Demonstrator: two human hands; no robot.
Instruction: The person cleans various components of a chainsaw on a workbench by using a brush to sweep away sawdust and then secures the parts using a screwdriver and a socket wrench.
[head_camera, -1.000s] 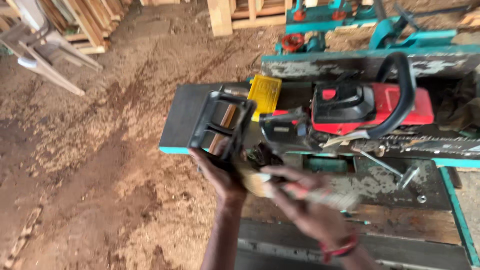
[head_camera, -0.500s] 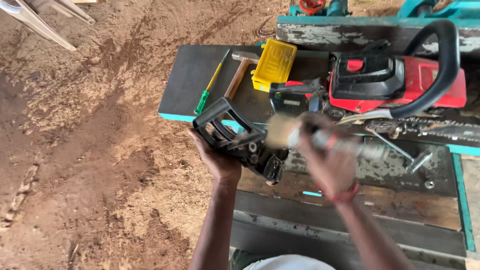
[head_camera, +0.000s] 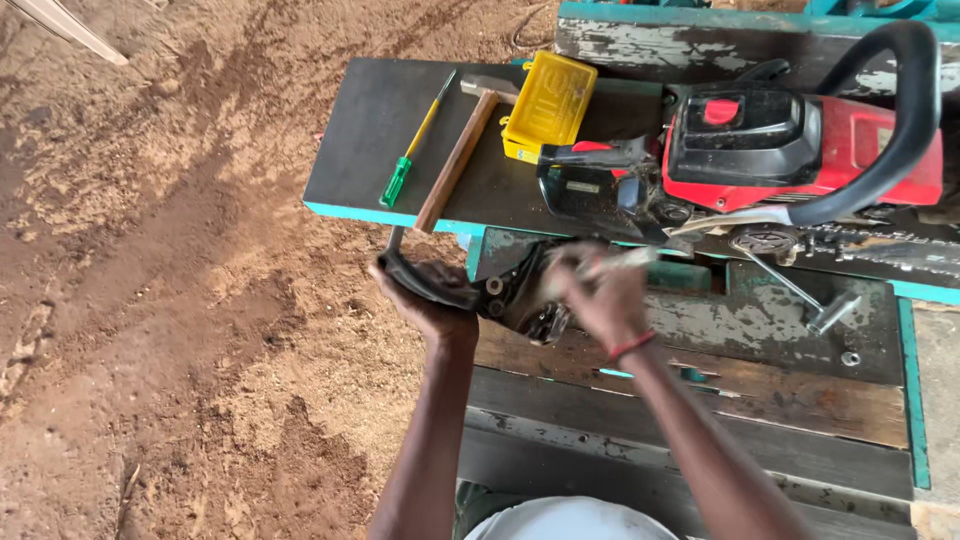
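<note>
A black machine cover (head_camera: 500, 290) is gripped by the left hand (head_camera: 430, 300) just off the worktop (head_camera: 370, 130) edge. A blurred pale tool (head_camera: 620, 262) is clasped by the right hand (head_camera: 600, 295), touching the cover. A red chainsaw (head_camera: 780, 150) lies at one o'clock, a hammer (head_camera: 460, 150) at eleven.

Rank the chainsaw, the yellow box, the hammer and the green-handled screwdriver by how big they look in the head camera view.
Largest to smallest:
1. Chainsaw, by far the biggest.
2. Hammer and yellow box: too alike to rank; the hammer is longer, the box broader.
3. Screwdriver, the slimmest.
</note>
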